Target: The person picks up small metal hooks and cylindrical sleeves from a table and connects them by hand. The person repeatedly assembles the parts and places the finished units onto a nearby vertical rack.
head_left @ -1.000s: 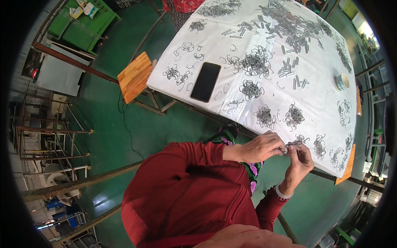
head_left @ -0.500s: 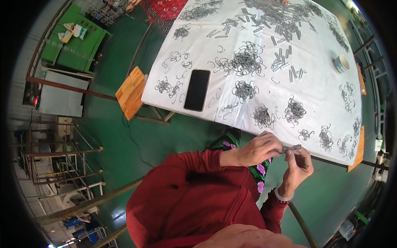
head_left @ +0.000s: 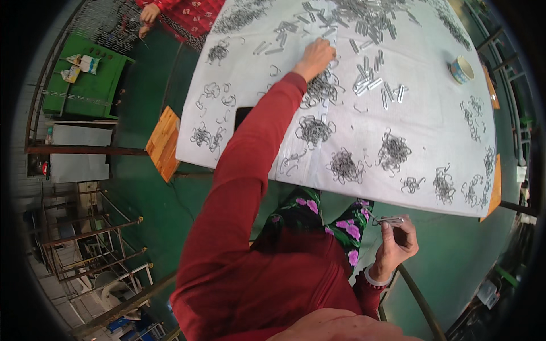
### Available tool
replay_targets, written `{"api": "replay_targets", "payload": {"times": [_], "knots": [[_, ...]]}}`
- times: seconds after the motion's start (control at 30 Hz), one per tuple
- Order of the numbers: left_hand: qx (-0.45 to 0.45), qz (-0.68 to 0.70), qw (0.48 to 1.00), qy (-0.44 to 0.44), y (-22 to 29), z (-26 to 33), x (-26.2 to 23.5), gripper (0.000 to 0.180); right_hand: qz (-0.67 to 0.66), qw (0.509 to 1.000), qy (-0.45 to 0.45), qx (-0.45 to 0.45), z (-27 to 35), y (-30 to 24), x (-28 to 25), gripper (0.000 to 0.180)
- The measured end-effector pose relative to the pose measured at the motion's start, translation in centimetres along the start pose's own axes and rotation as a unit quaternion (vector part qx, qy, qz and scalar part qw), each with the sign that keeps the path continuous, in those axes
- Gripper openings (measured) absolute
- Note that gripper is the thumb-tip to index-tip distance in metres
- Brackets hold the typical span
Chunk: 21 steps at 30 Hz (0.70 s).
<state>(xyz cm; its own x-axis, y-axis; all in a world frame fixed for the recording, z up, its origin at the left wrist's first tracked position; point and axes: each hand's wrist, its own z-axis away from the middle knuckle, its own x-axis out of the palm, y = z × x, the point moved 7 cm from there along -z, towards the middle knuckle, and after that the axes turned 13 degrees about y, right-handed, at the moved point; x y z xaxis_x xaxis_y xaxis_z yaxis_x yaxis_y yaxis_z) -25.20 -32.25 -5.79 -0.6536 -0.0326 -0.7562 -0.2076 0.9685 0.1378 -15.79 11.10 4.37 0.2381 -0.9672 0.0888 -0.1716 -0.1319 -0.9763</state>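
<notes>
My left hand (head_left: 316, 58) is stretched far over the white-covered table (head_left: 418, 99), at the upper edge of a pile of bent wire hooks (head_left: 320, 92). Its fingers are curled down and together, with the tips hidden, so what they pinch I cannot make out. Just off the near table edge, my right hand (head_left: 397, 245) grips a small grey metal strip (head_left: 391, 220) between thumb and fingers. A thin bent wire sticks out from the strip's left end. More hook piles (head_left: 314, 131) lie along the table's near side.
Loose metal strips (head_left: 369, 23) are heaped toward the far side. A patterned paper cup (head_left: 462, 69) stands at the right. A dark phone (head_left: 242, 115) is mostly covered by my left sleeve. Another person's hand (head_left: 149, 14) shows at upper left. A wooden stool (head_left: 164, 145) adjoins the left corner.
My left hand has left the right hand and reached up and left across the table to the hook pile. The right hand has dropped slightly, still gripping the metal strip. The view has shifted a little.
</notes>
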Motion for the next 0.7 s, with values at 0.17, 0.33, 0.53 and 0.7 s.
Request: {"api": "replay_targets", "payload": {"times": [0.17, 0.33, 0.53, 0.7], "knots": [[-0.014, -0.04, 0.999, 0.029, 0.6, -0.8, -2.3, 0.009, -0.009, 1.0, 0.007, 0.008, 0.5, 0.3, -1.2, 0.021], [-0.021, 0.01, 1.0, 0.012, 4.7, 4.1, -8.9, 0.01, -0.013, 1.0, -0.006, -0.022, 1.5, -0.8, -1.2, 0.02], [0.042, -0.009, 0.999, -0.012, 10.2, 12.9, -13.8, 0.005, -0.023, 0.999, -0.035, -0.011, 2.9, -0.8, -0.3, 0.019], [-0.02, 0.08, 0.996, 0.038, 7.6, 12.1, -14.9, 0.013, -0.01, 0.998, -0.041, -0.05, 2.8, -1.3, 0.2, 0.015]]}}
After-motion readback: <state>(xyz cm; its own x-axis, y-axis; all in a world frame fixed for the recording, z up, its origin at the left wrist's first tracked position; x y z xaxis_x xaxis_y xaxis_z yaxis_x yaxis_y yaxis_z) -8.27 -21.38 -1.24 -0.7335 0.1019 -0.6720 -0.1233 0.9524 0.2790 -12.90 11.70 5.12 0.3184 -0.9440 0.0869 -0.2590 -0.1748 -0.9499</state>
